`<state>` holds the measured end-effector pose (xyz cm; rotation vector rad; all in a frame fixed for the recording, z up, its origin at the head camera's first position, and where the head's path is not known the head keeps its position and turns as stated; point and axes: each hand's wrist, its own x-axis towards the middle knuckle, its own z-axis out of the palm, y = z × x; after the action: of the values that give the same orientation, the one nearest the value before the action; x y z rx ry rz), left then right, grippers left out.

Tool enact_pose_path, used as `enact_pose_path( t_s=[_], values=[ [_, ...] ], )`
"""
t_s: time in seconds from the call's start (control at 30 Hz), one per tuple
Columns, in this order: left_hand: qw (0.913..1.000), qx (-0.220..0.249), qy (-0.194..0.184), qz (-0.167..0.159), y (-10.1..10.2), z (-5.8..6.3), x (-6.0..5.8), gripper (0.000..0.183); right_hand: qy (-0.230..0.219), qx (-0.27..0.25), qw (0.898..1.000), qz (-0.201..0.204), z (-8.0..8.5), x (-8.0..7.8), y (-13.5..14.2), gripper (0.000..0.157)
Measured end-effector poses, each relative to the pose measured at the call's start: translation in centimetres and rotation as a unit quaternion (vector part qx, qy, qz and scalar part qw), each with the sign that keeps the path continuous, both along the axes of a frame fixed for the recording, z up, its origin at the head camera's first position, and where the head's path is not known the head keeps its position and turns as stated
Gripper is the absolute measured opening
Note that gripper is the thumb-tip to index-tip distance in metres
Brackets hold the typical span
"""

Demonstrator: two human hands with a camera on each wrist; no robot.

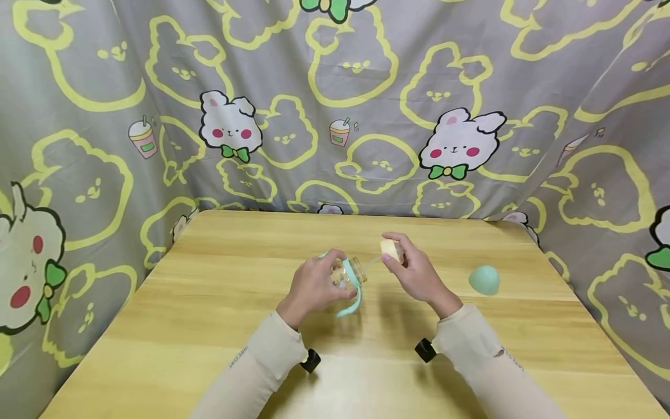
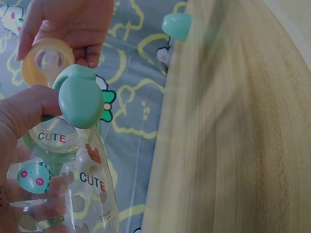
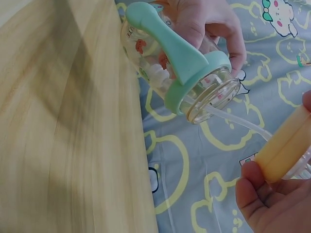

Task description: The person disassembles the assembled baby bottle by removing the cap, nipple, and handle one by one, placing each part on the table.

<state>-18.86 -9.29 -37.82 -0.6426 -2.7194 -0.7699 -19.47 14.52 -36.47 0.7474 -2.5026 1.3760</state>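
My left hand (image 1: 313, 286) grips a clear baby bottle (image 1: 341, 276) tilted on its side above the table, its open threaded mouth toward the right. A mint-green handle ring (image 3: 167, 48) sits round its neck, and the wall carries cartoon prints and the word CUTE. In my right hand (image 1: 417, 272) a pale yellow screw collar (image 3: 285, 145) is pinched between thumb and fingers. From that collar a thin translucent straw (image 3: 240, 122) runs to the bottle's mouth, its end seemingly just inside. The collar and the bottle are apart.
A mint-green domed cap (image 1: 484, 280) stands on the wooden table (image 1: 209, 326), right of my right hand. Grey curtain (image 1: 293, 75) with cartoon prints hangs behind the table and along both sides. Each wrist carries a black camera mount (image 1: 425, 350).
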Motion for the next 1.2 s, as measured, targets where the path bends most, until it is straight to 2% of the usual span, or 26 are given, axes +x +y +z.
enact_pose_path(
  t_s=[0.13,0.43,1.2],
  values=[
    [1.0,-0.004,0.007,-0.002,0.04,0.07,-0.27,0.064,0.009,-0.003,1.0,-0.003,0.3,-0.09,0.12,0.041],
    [0.9997,-0.02,-0.008,0.01,-0.07,0.03,-0.2,0.065,0.011,0.007,1.0,-0.012,0.34,-0.19,0.28,0.041],
    [0.9998,-0.008,-0.012,0.01,-0.28,0.15,-0.13,0.064,0.023,0.01,0.999,-0.021,0.83,-0.37,0.73,0.041]
  ],
)
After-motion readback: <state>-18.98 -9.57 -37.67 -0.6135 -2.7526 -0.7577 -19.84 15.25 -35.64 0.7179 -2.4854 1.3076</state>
